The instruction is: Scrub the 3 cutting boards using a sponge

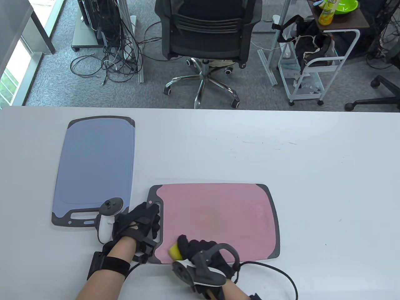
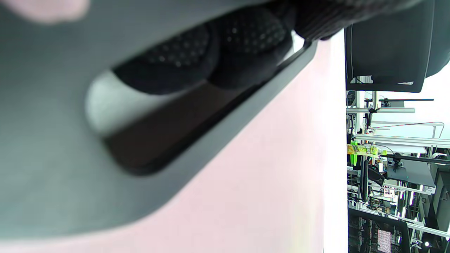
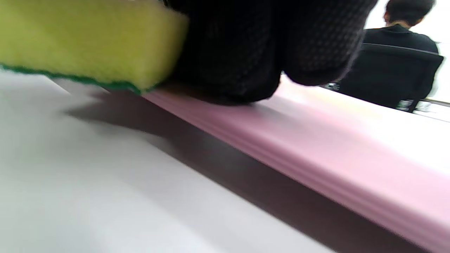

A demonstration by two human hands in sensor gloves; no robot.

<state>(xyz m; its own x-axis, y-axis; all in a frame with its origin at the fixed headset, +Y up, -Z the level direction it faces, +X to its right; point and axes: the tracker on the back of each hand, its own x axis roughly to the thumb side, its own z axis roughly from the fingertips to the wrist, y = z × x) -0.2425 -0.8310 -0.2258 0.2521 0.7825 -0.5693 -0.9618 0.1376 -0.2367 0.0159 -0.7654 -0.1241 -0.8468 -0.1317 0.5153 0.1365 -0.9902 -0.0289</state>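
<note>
A pink cutting board with a dark rim lies near the table's front edge. My left hand rests on its left handle end, with fingertips dipping into the handle slot. My right hand grips a yellow sponge with a green underside and presses it onto the board's front left corner. The pink surface shows beneath my right fingers. A blue cutting board lies to the left, apart from both hands. Only two boards are in view.
The white table extends right and behind the boards. Beyond its far edge stand an office chair, a white cart and floor cables. A cable trails from my right hand over the table.
</note>
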